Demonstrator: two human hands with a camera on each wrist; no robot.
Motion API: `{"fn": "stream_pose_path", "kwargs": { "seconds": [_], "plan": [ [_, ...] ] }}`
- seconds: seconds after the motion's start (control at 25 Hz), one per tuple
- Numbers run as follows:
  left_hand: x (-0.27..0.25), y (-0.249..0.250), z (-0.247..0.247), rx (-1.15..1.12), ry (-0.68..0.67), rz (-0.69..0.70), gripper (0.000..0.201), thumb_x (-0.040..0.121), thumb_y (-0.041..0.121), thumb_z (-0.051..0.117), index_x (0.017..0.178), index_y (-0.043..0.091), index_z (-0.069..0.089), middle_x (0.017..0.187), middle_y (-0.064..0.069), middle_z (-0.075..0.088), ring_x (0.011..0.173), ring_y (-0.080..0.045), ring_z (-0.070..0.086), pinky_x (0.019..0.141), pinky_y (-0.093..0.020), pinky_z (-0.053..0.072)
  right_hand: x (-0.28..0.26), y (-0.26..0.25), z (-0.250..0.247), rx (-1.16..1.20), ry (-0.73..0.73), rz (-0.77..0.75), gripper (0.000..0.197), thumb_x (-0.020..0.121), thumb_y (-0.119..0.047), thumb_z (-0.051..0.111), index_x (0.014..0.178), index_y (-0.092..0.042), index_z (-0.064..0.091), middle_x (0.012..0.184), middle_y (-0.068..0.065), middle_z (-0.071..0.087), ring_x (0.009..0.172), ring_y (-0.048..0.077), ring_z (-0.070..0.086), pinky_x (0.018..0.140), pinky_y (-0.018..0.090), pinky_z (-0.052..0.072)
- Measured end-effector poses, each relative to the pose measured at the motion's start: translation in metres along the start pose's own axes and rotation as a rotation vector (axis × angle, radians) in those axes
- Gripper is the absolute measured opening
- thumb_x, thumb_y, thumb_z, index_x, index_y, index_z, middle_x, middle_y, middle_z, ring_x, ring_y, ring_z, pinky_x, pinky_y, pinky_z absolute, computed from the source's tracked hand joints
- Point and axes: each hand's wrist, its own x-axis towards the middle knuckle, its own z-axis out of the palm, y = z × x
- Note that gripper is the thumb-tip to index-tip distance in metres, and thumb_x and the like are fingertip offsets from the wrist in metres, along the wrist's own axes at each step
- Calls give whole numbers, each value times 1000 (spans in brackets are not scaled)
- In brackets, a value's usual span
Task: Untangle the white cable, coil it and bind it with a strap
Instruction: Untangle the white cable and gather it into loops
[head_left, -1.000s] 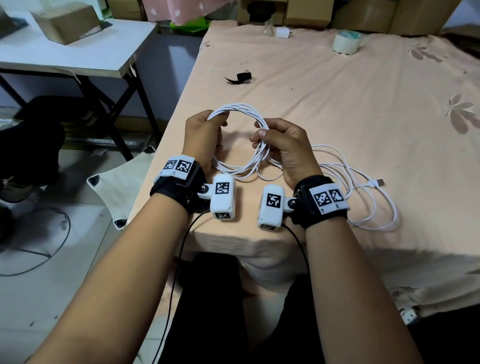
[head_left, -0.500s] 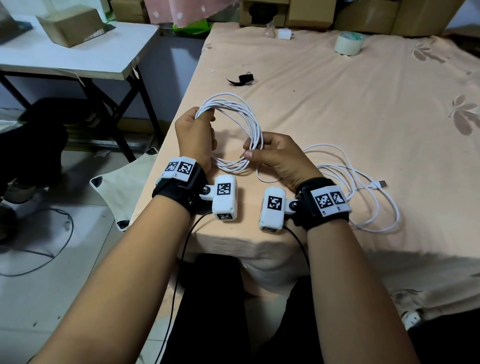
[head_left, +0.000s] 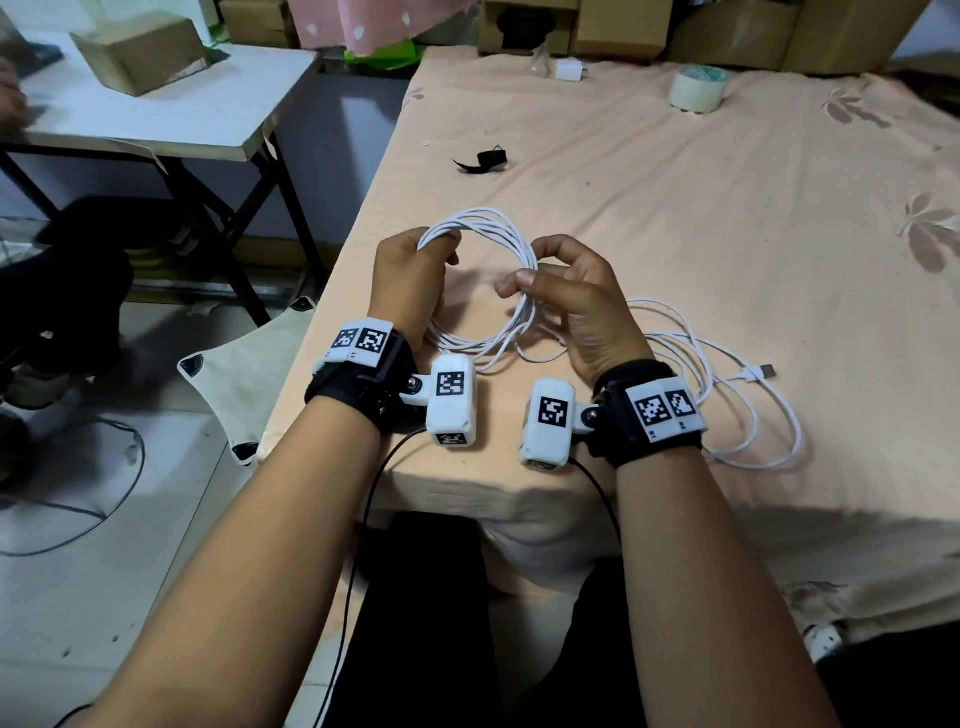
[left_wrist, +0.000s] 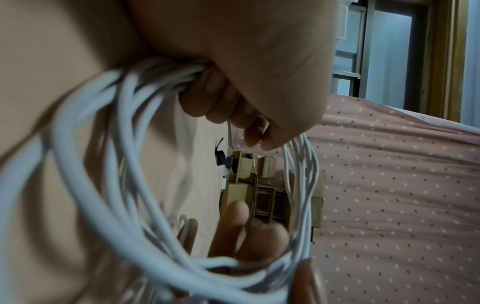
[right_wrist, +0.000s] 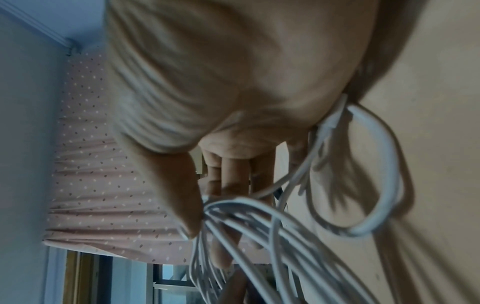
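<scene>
Change: my right hand (head_left: 576, 306) moved up the white cable (head_left: 498, 228), adding a loop.
Hands: left hand (head_left: 410, 275) grips coil; right pinches it.
Meaning: coiling unfinished, strap (head_left: 483, 160) untouched.

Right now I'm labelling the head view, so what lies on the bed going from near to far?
Loose white cable → coil held by both hands → black strap → tape roll and white charger at the far edge.

Peach-sheeted bed (head_left: 675, 218) carries loose cable (head_left: 748, 415), black strap (head_left: 483, 159), tape roll (head_left: 695, 91), perhaps a charger (head_left: 567, 70)
</scene>
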Motion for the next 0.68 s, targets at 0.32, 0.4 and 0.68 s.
{"fn": "stream_pose_path", "kwargs": {
  "seconds": [0.32, 0.4, 0.68],
  "plan": [
    [5, -2, -3, 269, 79, 239, 63, 75, 25, 79, 132, 28, 53, 114, 5, 61, 109, -9, 58, 93, -26, 48, 6, 2, -1, 3, 97, -29, 16, 96, 0, 61, 103, -12, 54, 74, 11, 71, 65, 27, 65, 61, 29, 53],
    [2, 6, 4, 542, 9, 522, 76, 71, 29, 78, 142, 28, 48, 135, 3, 55, 132, -16, 44, 111, -35, 34, 6, 3, 0, -6, 91, -35, 15, 95, 0, 62, 103, -11, 56, 74, 12, 71, 65, 26, 65, 62, 30, 52],
    [11, 39, 34, 949, -453, 597, 15, 80, 15, 55, 86, 10, 68, 73, -3, 64, 82, -29, 63, 69, -40, 47, 6, 3, -2, 0, 166, -80, 20, 85, -10, 72, 103, -13, 64, 76, 11, 72, 61, 20, 65, 60, 31, 53]
  ]
}}
